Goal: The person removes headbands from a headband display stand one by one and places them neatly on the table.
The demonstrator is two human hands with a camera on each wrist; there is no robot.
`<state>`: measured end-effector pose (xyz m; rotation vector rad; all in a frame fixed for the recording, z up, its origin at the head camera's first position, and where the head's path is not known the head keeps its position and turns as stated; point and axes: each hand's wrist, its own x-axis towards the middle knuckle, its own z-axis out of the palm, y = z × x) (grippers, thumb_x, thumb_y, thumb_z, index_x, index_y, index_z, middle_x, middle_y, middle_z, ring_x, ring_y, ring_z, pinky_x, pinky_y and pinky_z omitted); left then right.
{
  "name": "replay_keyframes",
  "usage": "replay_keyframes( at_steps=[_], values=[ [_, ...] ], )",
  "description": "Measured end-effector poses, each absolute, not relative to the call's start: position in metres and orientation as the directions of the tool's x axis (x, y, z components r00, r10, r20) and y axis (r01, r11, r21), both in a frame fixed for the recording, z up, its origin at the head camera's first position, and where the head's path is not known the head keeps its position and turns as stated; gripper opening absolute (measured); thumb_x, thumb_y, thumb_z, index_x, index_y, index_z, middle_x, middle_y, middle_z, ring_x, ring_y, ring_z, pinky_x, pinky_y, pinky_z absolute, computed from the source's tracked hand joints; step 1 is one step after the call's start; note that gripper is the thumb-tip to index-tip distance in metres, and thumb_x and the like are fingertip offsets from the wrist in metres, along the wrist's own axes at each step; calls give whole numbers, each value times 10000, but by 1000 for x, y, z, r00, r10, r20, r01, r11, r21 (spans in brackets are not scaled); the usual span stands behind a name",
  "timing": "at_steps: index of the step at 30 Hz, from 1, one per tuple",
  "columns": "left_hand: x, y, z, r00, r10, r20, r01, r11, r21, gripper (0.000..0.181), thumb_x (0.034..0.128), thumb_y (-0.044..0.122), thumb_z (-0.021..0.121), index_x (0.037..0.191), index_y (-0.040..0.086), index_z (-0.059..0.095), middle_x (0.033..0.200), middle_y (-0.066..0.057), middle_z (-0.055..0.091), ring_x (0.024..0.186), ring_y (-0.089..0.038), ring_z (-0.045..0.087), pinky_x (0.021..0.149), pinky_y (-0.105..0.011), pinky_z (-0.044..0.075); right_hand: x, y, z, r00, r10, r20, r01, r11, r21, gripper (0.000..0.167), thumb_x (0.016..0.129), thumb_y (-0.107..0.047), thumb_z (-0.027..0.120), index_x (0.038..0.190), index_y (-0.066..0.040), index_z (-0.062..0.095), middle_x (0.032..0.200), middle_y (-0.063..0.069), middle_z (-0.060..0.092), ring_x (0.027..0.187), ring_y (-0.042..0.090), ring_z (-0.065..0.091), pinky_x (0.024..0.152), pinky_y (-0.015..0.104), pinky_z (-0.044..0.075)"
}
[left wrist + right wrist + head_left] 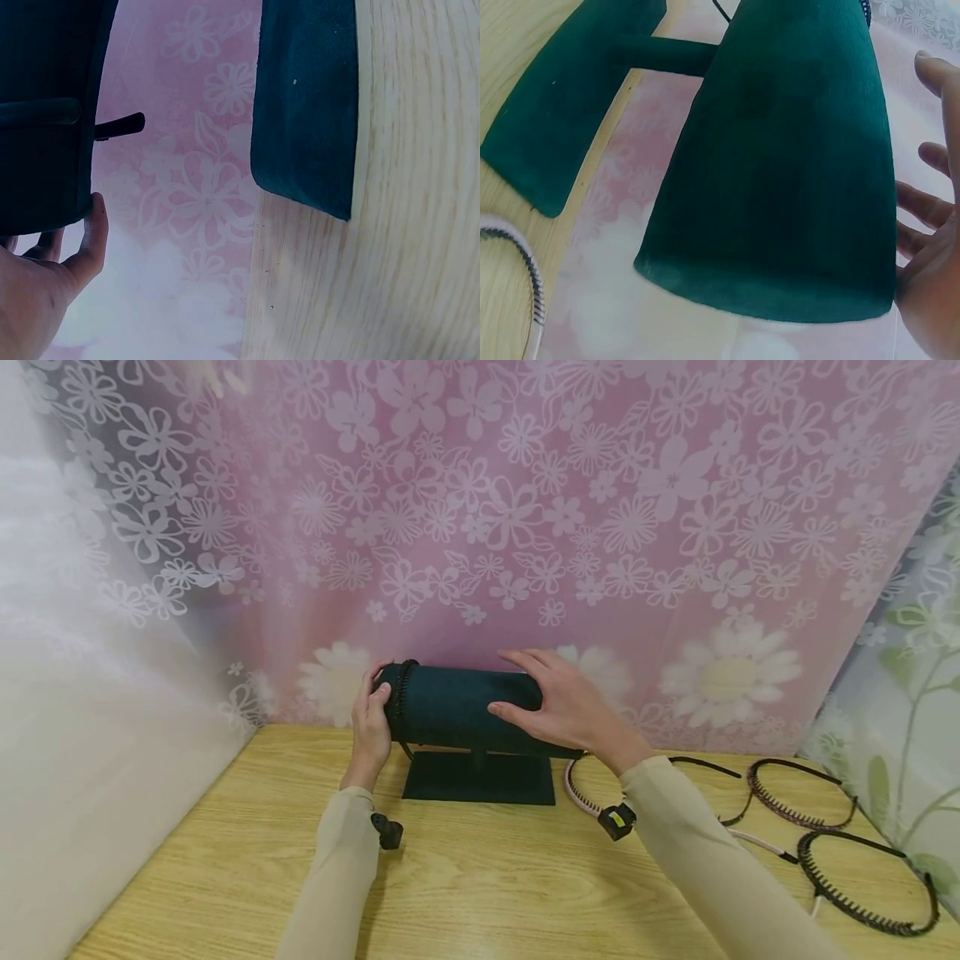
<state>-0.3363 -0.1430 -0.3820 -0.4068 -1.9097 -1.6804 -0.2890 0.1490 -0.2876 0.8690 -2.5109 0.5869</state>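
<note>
A dark green velvet display stand (468, 706), a horizontal roll on a post and flat base, stands against the curtain. Near the roll's left end sits a black toothed headband (402, 689), its tips poking out below the roll. My left hand (371, 714) grips that left end, thumb in front and the other fingers around the end and behind. Over the right end is my right hand (562, 702), thumb and fingers spread apart. In the right wrist view, its fingers (930, 206) lie beside the roll's edge; whether they touch it I cannot tell.
To the right, several headbands lie on the wooden table (480, 877): a pink one (576, 793) by the stand's base, a brownish one (780, 810) and a black one (862, 906). A flowered pink curtain (480, 527) hangs directly behind the stand.
</note>
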Motion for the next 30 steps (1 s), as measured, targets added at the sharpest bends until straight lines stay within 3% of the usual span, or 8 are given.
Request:
replay_keyframes(
  at_steps=[11,30],
  values=[
    [-340,-143,-385,-787,-136,601,574,195,795,478,1071,252,314,1502,123,477,1478,-96,545,1275,-274,509,1154,-502,344,-295,122,-281,-781,-462,420,-601,738,-306,767,915,-594,662,1570,-290,406,1552,68,487,1417,322,476,1127,586,411],
    [-339,-147,-384,-799,-120,589,564,190,804,466,1074,278,351,1508,155,467,1452,-131,547,1223,-328,546,1101,-528,399,-309,92,-280,-797,-463,389,-585,753,-301,758,911,-632,634,1552,-273,443,1552,42,507,1428,287,471,1138,554,415]
  ],
)
